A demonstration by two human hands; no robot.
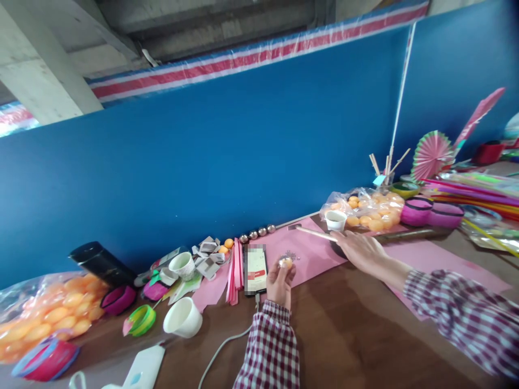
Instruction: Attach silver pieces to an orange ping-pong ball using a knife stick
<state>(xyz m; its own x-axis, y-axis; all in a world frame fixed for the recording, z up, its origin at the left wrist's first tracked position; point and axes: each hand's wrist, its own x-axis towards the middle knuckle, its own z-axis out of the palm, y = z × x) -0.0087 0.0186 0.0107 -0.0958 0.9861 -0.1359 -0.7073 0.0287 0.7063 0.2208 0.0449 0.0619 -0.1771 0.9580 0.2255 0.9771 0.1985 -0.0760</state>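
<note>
My left hand (279,283) is closed, pinching a small orange ball (286,262) between thumb and fingers. Just behind the ball, small silvery bits (292,254) lie scattered on a pink sheet (314,262). Farther right, my right hand (360,251) has its fingers at the end of a thin pale-handled brush (314,233), whose dark flat head lies toward the left over the sheet. Several shiny metallic balls (253,234) stand in a row along the blue wall. Left of my left hand, a phone (255,273) with a lit screen lies beside folded pink strips (235,270).
White paper cups (183,317) stand on the left of the brown table. Bags of orange balls (60,310) lie at the far left and back right. A pink fan (433,156) and coloured strips (478,192) are at the right. A cable (221,346) crosses the front.
</note>
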